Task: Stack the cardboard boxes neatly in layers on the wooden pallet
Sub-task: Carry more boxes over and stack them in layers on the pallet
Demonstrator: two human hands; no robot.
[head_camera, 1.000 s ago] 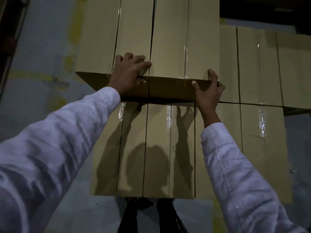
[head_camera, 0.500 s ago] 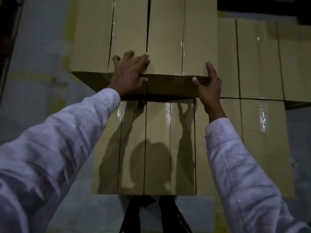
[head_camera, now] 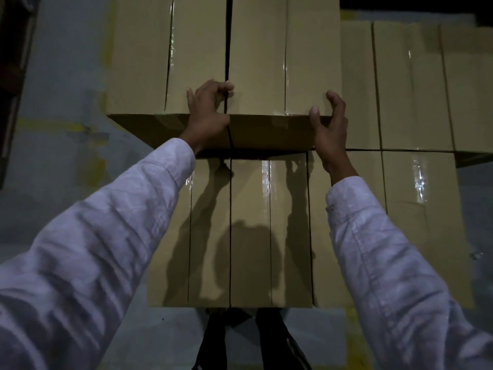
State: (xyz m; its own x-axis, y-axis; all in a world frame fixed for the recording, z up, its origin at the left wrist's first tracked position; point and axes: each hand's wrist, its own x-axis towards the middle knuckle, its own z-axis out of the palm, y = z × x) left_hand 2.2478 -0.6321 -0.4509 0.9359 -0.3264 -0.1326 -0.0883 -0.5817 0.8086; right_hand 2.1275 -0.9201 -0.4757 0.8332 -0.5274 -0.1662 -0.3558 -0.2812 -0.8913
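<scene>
Cardboard boxes (head_camera: 256, 62), rectangular, seemingly smooth-faced

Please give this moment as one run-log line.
phase: squaring upper boxes | left hand: grips near edge at seam | right hand: cups right near corner | lower boxes: beneath

Left hand (head_camera: 206, 113): fingers, earlier spread flat over box tops, now curl, fingertips hooking at dark gap between upper left box (head_camera: 194, 62) and upper right box (head_camera: 266, 62). Right hand (head_camera: 329, 129): index finger, earlier straight along top, now arches with other fingers round near right corner of upper right box; thumb tip rises to top front edge.
</scene>
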